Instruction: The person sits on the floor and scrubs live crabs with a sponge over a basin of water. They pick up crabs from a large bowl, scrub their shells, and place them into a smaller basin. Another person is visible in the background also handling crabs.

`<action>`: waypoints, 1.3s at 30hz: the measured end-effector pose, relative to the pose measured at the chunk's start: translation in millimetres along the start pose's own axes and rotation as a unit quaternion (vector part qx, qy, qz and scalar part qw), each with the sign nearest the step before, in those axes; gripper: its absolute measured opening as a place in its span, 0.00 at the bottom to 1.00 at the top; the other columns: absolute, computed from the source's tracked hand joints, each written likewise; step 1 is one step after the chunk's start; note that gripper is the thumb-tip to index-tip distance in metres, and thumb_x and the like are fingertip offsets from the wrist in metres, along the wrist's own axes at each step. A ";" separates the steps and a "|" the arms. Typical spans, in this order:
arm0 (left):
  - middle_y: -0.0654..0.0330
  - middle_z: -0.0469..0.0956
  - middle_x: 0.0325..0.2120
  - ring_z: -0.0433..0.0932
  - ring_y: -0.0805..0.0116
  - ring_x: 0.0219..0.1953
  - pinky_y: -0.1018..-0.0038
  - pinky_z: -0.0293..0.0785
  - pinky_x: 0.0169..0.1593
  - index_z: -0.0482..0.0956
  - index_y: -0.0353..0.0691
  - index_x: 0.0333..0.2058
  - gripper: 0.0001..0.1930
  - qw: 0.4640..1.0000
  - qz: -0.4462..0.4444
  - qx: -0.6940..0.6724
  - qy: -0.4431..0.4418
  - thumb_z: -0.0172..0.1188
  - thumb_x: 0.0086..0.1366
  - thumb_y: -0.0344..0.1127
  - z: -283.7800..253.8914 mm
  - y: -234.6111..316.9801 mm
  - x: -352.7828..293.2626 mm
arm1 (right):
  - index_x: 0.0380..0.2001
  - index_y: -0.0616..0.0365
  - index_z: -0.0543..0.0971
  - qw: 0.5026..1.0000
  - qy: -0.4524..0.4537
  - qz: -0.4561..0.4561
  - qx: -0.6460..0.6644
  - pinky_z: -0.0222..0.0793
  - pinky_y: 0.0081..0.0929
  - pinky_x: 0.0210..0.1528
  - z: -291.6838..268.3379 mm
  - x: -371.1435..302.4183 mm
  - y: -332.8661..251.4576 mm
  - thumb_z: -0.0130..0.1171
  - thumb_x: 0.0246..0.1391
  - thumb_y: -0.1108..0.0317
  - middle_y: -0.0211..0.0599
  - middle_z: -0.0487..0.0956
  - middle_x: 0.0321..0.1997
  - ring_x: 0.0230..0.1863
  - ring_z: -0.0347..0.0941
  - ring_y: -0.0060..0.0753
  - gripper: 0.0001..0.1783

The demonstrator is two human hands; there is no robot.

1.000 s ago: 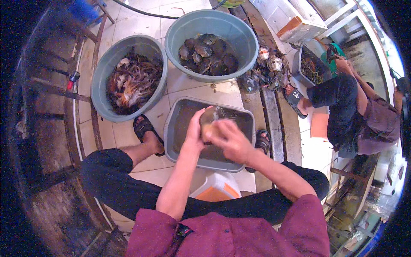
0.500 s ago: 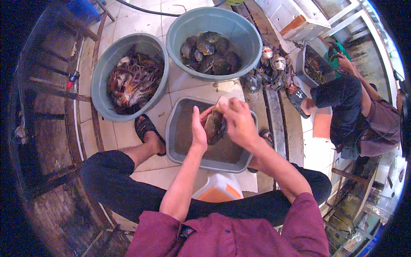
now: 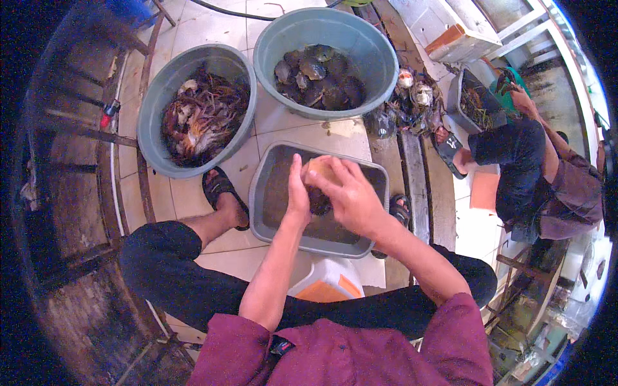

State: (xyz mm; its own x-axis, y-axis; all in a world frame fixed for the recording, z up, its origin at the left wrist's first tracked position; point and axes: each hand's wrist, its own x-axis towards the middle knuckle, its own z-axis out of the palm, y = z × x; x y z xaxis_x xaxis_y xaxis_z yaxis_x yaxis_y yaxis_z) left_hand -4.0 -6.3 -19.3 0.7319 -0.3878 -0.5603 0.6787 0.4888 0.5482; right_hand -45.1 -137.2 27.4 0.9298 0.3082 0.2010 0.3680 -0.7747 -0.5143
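Observation:
Both of my hands are together over a grey rectangular basin (image 3: pixel 255 215) of murky water. My left hand (image 3: pixel 297 193) has its thumb up and its palm against a dark, rounded thing (image 3: pixel 320 202), probably a crab; most of it is hidden. My right hand (image 3: pixel 351 193) curls over it from the other side, its fingers closed on a tan piece (image 3: pixel 322 170) like a sponge or brush block. The hands cover where the two things touch.
Dark crabs lie in a round tub (image 3: pixel 262 38) ahead. Another tub (image 3: pixel 145 128), at left, holds tangled reddish-brown strands and pale pieces. More crabs (image 3: pixel 418 96) lie on planks at right. Beyond them, a co-worker (image 3: pixel 524 154) sits beside a grey bin (image 3: pixel 454 106).
My right hand has turned and moved down over the dark thing, which now shows less. The tan piece sits lower. The co-worker has barely moved.

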 end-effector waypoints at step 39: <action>0.68 0.79 0.41 0.79 0.77 0.33 0.78 0.76 0.29 0.71 0.48 0.59 0.23 0.996 -0.050 -0.033 -0.059 0.41 0.73 0.51 0.3 7.7 -3.0 | 0.55 0.51 0.74 0.999 0.041 -0.013 -0.001 0.64 0.50 0.60 -20.0 1.3 8.3 0.58 0.37 0.80 0.57 0.68 0.57 0.57 0.64 0.65 0.35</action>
State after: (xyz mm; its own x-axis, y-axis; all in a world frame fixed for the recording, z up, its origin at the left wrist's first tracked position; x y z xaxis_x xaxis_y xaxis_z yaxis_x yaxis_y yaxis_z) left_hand -1.0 -1.6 -13.3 0.6663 -0.5236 -0.5309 0.7453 0.4924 0.4496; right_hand -40.8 -154.3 40.1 0.9173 0.2810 0.2823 0.3912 -0.7688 -0.5059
